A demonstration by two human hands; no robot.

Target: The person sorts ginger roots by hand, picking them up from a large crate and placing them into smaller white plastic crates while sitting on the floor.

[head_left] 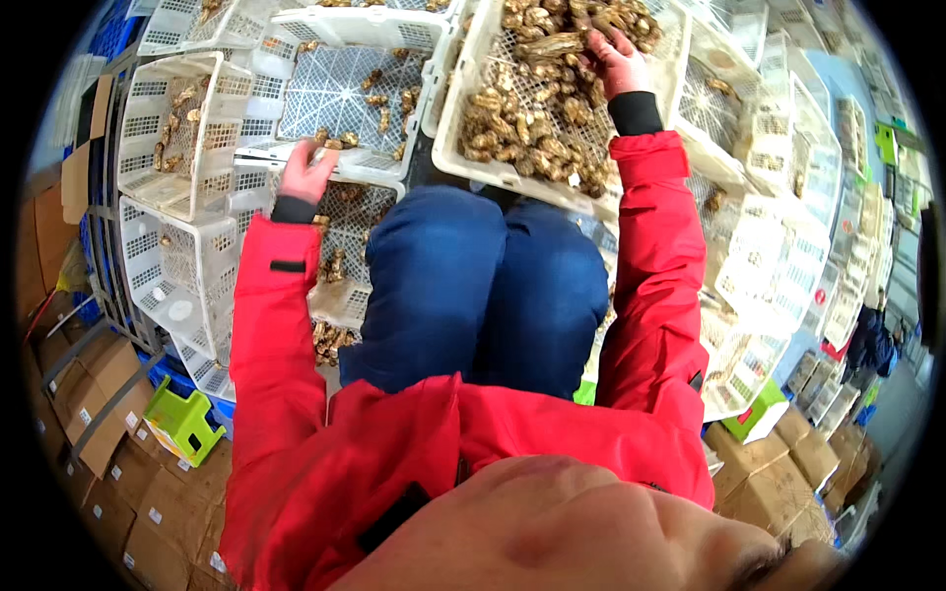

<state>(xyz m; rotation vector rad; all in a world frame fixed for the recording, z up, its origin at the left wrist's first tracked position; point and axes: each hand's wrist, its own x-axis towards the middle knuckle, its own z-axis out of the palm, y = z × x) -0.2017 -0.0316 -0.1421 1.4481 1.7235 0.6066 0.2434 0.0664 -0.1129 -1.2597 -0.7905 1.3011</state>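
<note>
My left hand (307, 169) is over the near rim of a white mesh crate (345, 39), its fingers curled at a brown knobbly piece (333, 143), a mushroom or a root by its look. Several similar pieces lie scattered in that crate. To the right, a larger cream crate (507, 177) holds a big heap of brown knobbly pieces (532, 128). My right hand (621, 67) rests on the heap's far right part, fingers apart and touching pieces; the undersides of its fingers are hidden.
White crates (182, 266) tilt outward at the left, and more crates (774, 246) crowd the right side, some with a few brown pieces. A crate below my left hand holds further pieces (335, 264). Green plastic stools (182, 422) and cardboard boxes (172, 502) stand behind.
</note>
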